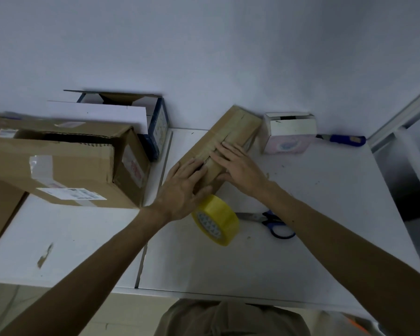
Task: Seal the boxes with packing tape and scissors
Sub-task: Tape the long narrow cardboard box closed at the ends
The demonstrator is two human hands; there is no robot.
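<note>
A long brown cardboard box (238,124) lies diagonally in the middle of the white table (325,190), with clear tape along its top seam. My left hand (183,187) lies flat on the box's near end, fingers straight. My right hand (238,163) presses flat on the taped seam, with its thumb down the box's near side. A yellow roll of packing tape (217,220) stands on edge just below my left hand. Blue-handled scissors (269,220) lie to the right of the roll, partly under my right forearm.
A large brown box (66,163) with labels sits at the left, with an opened blue-and-white box (153,124) behind it. A small white-and-pink box (289,133) stands by the wall at the right, next to a blue-handled knife (342,139). Another brown carton (0,212) sits at the far left.
</note>
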